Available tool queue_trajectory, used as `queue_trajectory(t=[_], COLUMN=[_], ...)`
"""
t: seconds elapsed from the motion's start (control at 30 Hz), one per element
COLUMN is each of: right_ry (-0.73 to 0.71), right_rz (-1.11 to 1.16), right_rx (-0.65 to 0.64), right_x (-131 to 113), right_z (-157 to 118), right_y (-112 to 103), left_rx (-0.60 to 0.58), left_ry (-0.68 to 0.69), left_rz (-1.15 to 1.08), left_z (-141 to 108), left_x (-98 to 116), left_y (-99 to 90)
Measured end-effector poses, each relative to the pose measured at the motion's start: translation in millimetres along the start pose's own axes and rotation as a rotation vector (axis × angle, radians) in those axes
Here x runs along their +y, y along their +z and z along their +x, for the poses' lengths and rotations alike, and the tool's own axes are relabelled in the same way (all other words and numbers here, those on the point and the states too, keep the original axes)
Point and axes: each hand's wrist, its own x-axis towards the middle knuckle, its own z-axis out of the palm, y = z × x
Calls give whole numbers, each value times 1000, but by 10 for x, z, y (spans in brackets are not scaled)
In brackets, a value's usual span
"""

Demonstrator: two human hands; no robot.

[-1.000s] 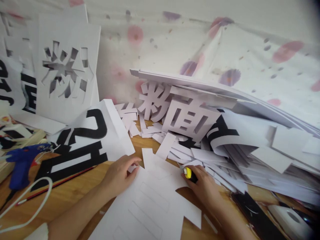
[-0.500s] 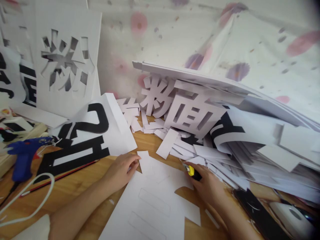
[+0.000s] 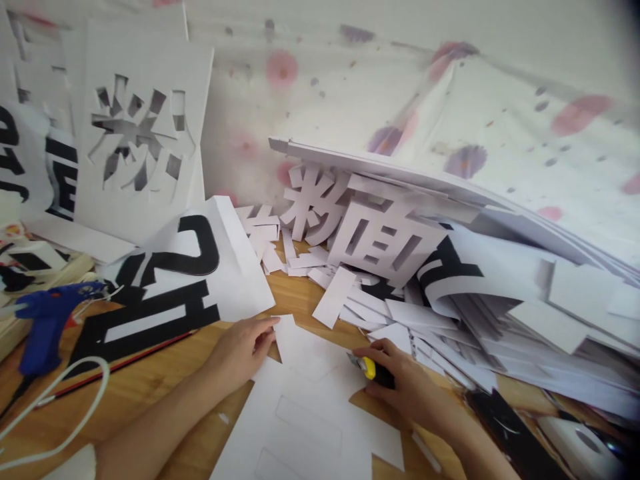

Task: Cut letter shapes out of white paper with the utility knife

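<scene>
A partly cut white foam board point(image 3: 310, 433) lies in front of me with faint pencilled rectangles on it. At its far left corner, my left hand point(image 3: 241, 355) is closed, pinching the narrow tab with thumb and fingertips. My right hand point(image 3: 413, 383) is wrapped around a yellow and black utility knife point(image 3: 371, 369). The knife's blade points left, over the right side of the board; whether its tip touches the surface I cannot tell.
Cut-out white characters point(image 3: 387, 233) stand behind a pile of offcuts point(image 3: 365, 303). Printed black-letter sheets point(image 3: 240, 267), a red-black pencil point(image 3: 127, 363) and a blue glue gun point(image 3: 43, 330) lie left. A black phone-like object point(image 3: 510, 427) and white mouse-shaped object point(image 3: 575, 440) are right.
My right hand has brought the utility knife left and slightly nearer, over the board. My left hand keeps its grip on the tab. The whole view has shifted slightly.
</scene>
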Motion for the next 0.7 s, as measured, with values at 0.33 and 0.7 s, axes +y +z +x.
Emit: queue_trajectory(t=[0.33,0.7], right_ry=[33,120], right_rz=[-166,-154], right_rx=[239,324], right_x=[-51,-47], right_z=[331,280], right_y=[150,230], left_rx=[96,62], left_ry=[41,91], left_rz=[-6,-21], left_z=[21,-10], left_x=[-91,-105], left_y=[-2,63])
